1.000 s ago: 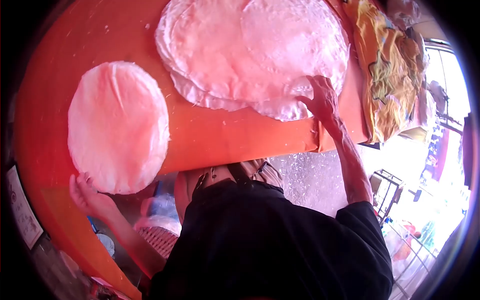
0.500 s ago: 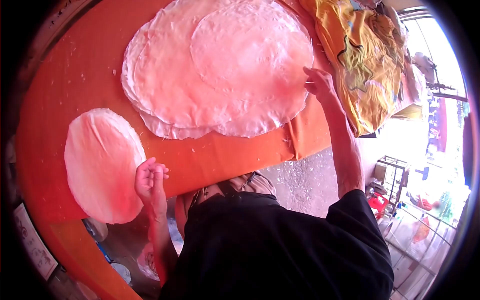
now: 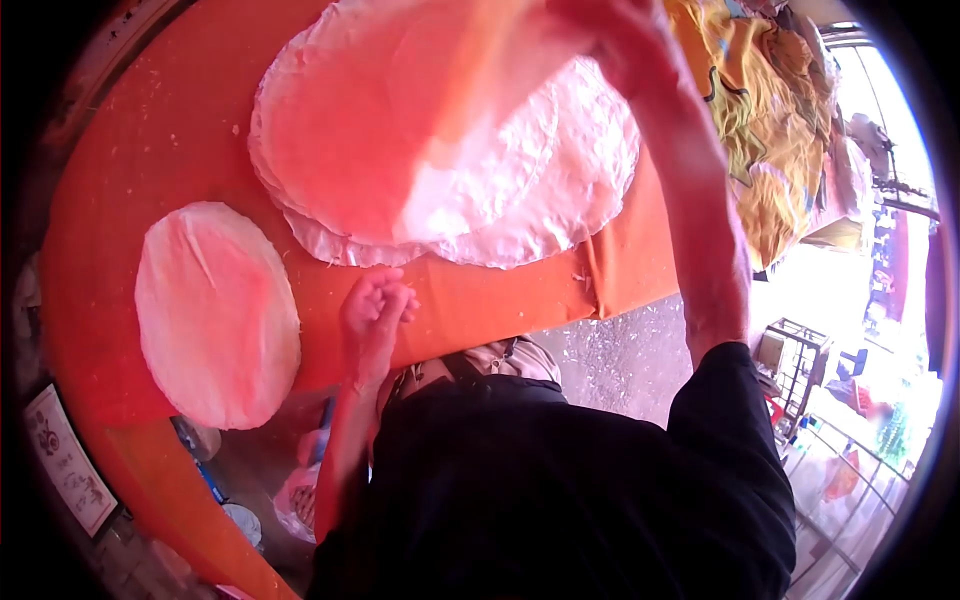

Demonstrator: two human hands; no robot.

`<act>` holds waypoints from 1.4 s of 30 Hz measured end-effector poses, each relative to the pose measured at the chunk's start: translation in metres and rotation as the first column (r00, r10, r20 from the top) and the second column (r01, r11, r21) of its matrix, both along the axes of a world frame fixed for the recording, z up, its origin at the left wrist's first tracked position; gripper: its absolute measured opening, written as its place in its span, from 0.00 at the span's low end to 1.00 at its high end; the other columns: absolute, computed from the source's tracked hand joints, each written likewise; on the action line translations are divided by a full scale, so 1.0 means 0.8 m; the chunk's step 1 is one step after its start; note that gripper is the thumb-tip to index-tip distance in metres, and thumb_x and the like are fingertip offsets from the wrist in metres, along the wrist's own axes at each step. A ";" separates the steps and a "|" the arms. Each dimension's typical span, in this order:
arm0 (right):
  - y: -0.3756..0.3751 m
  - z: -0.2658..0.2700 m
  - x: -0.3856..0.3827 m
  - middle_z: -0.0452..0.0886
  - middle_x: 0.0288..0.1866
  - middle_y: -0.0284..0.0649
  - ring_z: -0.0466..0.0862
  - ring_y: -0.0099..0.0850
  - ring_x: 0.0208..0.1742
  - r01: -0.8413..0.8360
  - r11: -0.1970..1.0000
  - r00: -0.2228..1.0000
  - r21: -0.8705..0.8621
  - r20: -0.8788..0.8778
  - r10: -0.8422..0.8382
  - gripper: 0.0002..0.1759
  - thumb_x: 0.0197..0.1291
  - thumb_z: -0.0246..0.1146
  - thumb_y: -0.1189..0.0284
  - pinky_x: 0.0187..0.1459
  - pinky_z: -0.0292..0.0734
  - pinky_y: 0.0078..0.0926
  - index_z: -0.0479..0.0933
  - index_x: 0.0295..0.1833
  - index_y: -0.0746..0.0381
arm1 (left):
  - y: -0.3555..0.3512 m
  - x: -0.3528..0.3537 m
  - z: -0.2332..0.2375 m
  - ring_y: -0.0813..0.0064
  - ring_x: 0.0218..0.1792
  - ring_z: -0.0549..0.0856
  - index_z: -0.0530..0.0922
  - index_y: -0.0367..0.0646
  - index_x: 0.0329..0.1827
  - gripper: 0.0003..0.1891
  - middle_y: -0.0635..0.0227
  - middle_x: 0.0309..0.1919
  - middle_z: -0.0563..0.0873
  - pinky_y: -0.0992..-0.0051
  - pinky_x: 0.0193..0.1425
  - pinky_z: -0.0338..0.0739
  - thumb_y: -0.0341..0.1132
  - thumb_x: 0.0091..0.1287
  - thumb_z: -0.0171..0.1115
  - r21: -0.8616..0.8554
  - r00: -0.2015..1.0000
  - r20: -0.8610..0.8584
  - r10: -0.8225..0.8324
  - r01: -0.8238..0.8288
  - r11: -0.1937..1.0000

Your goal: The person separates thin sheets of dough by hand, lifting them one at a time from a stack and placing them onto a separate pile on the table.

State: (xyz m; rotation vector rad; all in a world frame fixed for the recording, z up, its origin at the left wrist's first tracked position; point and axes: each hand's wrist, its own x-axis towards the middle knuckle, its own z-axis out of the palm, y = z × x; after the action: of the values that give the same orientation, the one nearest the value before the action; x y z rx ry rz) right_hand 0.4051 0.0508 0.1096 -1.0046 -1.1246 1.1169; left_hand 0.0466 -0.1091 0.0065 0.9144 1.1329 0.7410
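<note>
Several thin, pale round flatbreads lie overlapping in a pile on the orange cloth-covered table. My right hand is raised over the far right of the pile, blurred by motion. A smeared thin flatbread hangs from it, lifted off the pile's right part. Just in front of the pile, my left hand is held with its fingers curled in, and nothing shows in them. One separate oval-looking flatbread lies to its left, close to the table edge.
A crumpled yellow cloth with a star pattern is heaped beyond the table's right side. A wire rack stands on the right. Bags and a white container are below the table. Pale scraps dot the floor.
My right hand has gone from the pile's right edge up and away from me, raising the flatbread. My left hand has moved right, away from the separate flatbread.
</note>
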 end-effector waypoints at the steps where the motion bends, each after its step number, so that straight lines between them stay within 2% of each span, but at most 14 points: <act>1: 0.006 0.045 -0.023 0.84 0.38 0.39 0.84 0.29 0.37 -0.016 1.000 0.999 -0.014 -0.033 0.016 0.13 0.54 0.65 0.77 0.42 0.79 0.24 0.80 0.47 0.67 | 0.006 0.009 0.003 0.79 0.35 0.82 0.73 0.34 0.53 0.12 0.67 0.34 0.82 0.81 0.38 0.76 0.31 0.71 0.56 -0.030 1.000 -0.008 -0.026 0.025 0.999; 4: -0.010 0.105 -0.051 0.85 0.40 0.38 0.85 0.33 0.37 -0.010 1.000 0.990 0.027 -0.142 0.014 0.13 0.55 0.63 0.78 0.43 0.80 0.25 0.79 0.48 0.68 | 0.023 0.025 0.006 0.77 0.35 0.83 0.73 0.35 0.54 0.15 0.66 0.35 0.83 0.80 0.38 0.77 0.38 0.73 0.54 -0.159 0.992 0.128 0.018 0.002 0.987; 8: -0.045 0.056 0.003 0.81 0.48 0.40 0.79 0.30 0.53 0.201 0.966 0.979 -0.165 0.003 -0.203 0.12 0.60 0.61 0.79 0.51 0.76 0.24 0.79 0.50 0.65 | 0.048 0.027 -0.026 0.67 0.40 0.84 0.73 0.36 0.53 0.19 0.60 0.39 0.83 0.75 0.42 0.79 0.45 0.76 0.47 -0.348 0.863 0.459 0.211 -0.044 0.937; 13: -0.081 -0.037 0.048 0.83 0.34 0.42 0.84 0.31 0.28 0.387 0.846 0.922 -0.367 0.144 -0.360 0.09 0.53 0.62 0.85 0.29 0.80 0.22 0.78 0.42 0.71 | 0.060 0.040 -0.040 0.51 0.56 0.80 0.75 0.35 0.54 0.25 0.46 0.51 0.81 0.60 0.60 0.77 0.51 0.74 0.44 -0.409 0.695 0.661 0.282 0.019 0.912; 19: -0.116 -0.060 0.066 0.82 0.34 0.39 0.83 0.27 0.29 0.409 0.841 0.909 -0.355 0.078 -0.409 0.09 0.55 0.64 0.83 0.29 0.80 0.22 0.78 0.43 0.67 | 0.068 0.049 -0.052 0.58 0.49 0.84 0.75 0.37 0.52 0.20 0.52 0.48 0.83 0.64 0.55 0.81 0.47 0.73 0.51 -0.484 0.741 0.528 0.414 -0.138 0.864; 23: -0.132 -0.101 0.084 0.82 0.36 0.40 0.83 0.29 0.31 0.421 0.641 0.885 -0.642 0.135 -0.445 0.12 0.55 0.63 0.83 0.33 0.82 0.25 0.77 0.46 0.69 | 0.065 0.048 -0.090 0.63 0.43 0.86 0.76 0.40 0.51 0.15 0.57 0.46 0.85 0.68 0.48 0.83 0.42 0.73 0.54 -0.433 0.827 0.380 0.414 -0.237 0.870; 25: -0.120 -0.088 0.076 0.82 0.36 0.38 0.82 0.27 0.32 0.420 0.796 0.907 -0.435 0.234 -0.350 0.13 0.58 0.62 0.76 0.34 0.79 0.25 0.78 0.49 0.67 | 0.056 0.048 -0.066 0.63 0.43 0.87 0.76 0.40 0.51 0.13 0.59 0.45 0.85 0.69 0.46 0.84 0.40 0.73 0.54 -0.369 0.826 0.397 0.400 -0.256 0.893; 28: -0.096 -0.040 0.086 0.81 0.44 0.35 0.81 0.25 0.44 0.351 0.874 0.932 -0.336 0.033 -0.361 0.20 0.61 0.60 0.71 0.48 0.74 0.22 0.75 0.58 0.66 | 0.030 0.028 -0.063 0.64 0.43 0.87 0.76 0.41 0.51 0.12 0.60 0.45 0.85 0.71 0.46 0.84 0.40 0.73 0.55 -0.352 0.845 0.427 0.322 -0.172 0.920; 29: -0.087 0.008 0.065 0.83 0.41 0.42 0.83 0.29 0.41 0.416 0.859 0.901 -0.299 0.008 -0.434 0.17 0.57 0.63 0.79 0.43 0.80 0.24 0.75 0.53 0.69 | 0.025 0.022 -0.070 0.63 0.43 0.87 0.76 0.41 0.51 0.14 0.60 0.43 0.86 0.72 0.45 0.84 0.42 0.72 0.56 -0.410 0.888 0.351 0.296 -0.139 0.901; 33: -0.077 0.039 0.175 0.83 0.45 0.41 0.84 0.29 0.43 0.340 0.924 0.937 -0.175 0.144 -0.317 0.19 0.57 0.62 0.76 0.45 0.79 0.24 0.76 0.56 0.67 | 0.002 0.010 -0.094 0.64 0.43 0.87 0.75 0.38 0.52 0.18 0.62 0.38 0.86 0.73 0.41 0.83 0.46 0.72 0.55 -0.507 0.905 0.145 0.399 -0.279 0.815; 35: -0.063 0.053 0.181 0.83 0.47 0.41 0.84 0.29 0.45 0.358 0.921 0.926 -0.155 0.190 -0.328 0.21 0.59 0.61 0.75 0.47 0.78 0.23 0.76 0.58 0.67 | 0.003 0.002 -0.087 0.64 0.38 0.87 0.75 0.35 0.52 0.17 0.56 0.39 0.86 0.73 0.40 0.83 0.42 0.73 0.53 -0.511 0.939 0.153 0.308 -0.191 0.838; 37: -0.041 0.092 0.135 0.77 0.60 0.44 0.79 0.29 0.55 0.572 0.807 0.812 -0.147 0.241 -0.532 0.25 0.66 0.55 0.72 0.59 0.72 0.26 0.68 0.67 0.69 | -0.008 -0.007 -0.083 0.64 0.36 0.88 0.74 0.34 0.52 0.17 0.55 0.39 0.85 0.73 0.39 0.83 0.42 0.74 0.52 -0.503 0.966 0.153 0.209 -0.106 0.858; 40: 0.007 0.139 0.115 0.82 0.50 0.43 0.83 0.30 0.46 0.322 0.946 0.886 -0.030 0.362 -0.290 0.24 0.62 0.60 0.71 0.49 0.77 0.26 0.73 0.63 0.66 | -0.019 -0.008 -0.076 0.65 0.36 0.88 0.74 0.33 0.50 0.19 0.57 0.36 0.85 0.74 0.36 0.83 0.44 0.73 0.53 -0.473 0.991 0.117 0.059 0.004 0.881; 42: 0.029 0.179 0.038 0.85 0.33 0.39 0.85 0.33 0.32 0.266 0.960 0.932 0.089 0.230 -0.280 0.09 0.58 0.61 0.76 0.38 0.79 0.24 0.81 0.43 0.66 | -0.025 -0.008 -0.063 0.65 0.35 0.89 0.74 0.32 0.49 0.19 0.56 0.36 0.85 0.76 0.34 0.83 0.44 0.74 0.52 -0.493 1.000 0.016 -0.004 0.012 0.870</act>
State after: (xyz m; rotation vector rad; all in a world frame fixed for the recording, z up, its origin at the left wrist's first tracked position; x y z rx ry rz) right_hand 0.4353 0.0738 0.2526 -1.2343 -1.1587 0.7498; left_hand 0.0400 -0.1294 -0.0435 0.4760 1.2281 0.4141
